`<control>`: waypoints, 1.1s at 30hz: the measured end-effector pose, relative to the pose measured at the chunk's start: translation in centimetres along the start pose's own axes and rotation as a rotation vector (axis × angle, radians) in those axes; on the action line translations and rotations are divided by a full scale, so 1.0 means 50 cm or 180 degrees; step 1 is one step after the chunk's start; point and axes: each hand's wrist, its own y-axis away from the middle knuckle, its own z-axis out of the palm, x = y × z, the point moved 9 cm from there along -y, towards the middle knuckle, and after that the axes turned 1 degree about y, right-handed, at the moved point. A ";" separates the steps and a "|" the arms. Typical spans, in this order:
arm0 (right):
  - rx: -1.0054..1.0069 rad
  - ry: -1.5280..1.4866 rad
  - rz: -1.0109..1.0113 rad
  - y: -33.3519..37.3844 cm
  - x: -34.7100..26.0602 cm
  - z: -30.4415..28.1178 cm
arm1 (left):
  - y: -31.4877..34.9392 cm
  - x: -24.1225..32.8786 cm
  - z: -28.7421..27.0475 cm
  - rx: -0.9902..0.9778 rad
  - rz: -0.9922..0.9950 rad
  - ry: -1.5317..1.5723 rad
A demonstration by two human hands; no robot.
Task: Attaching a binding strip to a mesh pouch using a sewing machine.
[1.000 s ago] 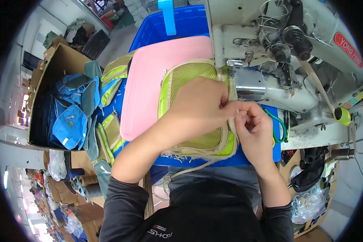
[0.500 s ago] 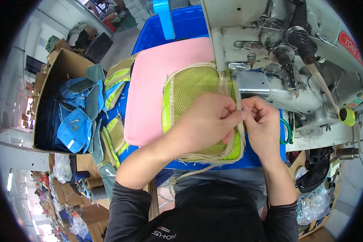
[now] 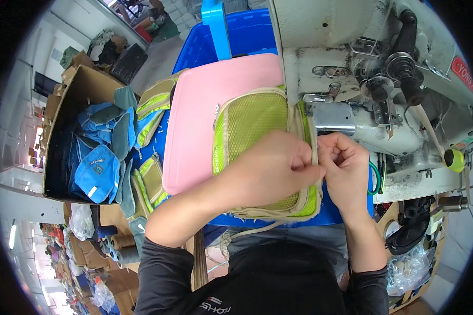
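Note:
A lime-green bag piece (image 3: 257, 118) with a mesh panel and beige edge binding lies partly on a pink board (image 3: 194, 115), its right side beside the sewing machine (image 3: 333, 116). My left hand (image 3: 276, 168) reaches across the mesh, its fingers curled and the thumb side at the bound right edge; it is slightly blurred. Against that same edge, my right hand (image 3: 344, 170) is closed in a pinch, thumb and forefinger together just below the machine's metal plate. The two hands' fingertips nearly meet, and they hide the exact spot being gripped.
To the left stands a cardboard box (image 3: 63, 142) of blue fabric pieces (image 3: 97, 170). More green-and-beige pieces (image 3: 151, 181) lie beside the pink board. A blue bin (image 3: 247, 31) is behind it. Thread spools (image 3: 123, 241) stand lower left; a green ring (image 3: 374, 177) lies by my right wrist.
My left hand has shifted down and slightly right along the bag's edge, its thumb now lower. My right hand keeps its pinch at the edge. The whole view has shifted slightly.

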 end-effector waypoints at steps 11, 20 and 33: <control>0.0193 0.0140 -0.0028 0.008 -0.002 0.002 | 0.076 -0.019 0.031 -0.0450 -0.0470 0.1221; 0.0257 -0.0006 -0.0111 0.020 0.005 0.005 | 0.023 -0.004 -0.020 0.0569 -0.0198 0.1303; -0.0103 -0.0598 0.0232 0.055 0.027 0.020 | -0.005 -0.049 -0.004 0.0243 -0.0445 0.1590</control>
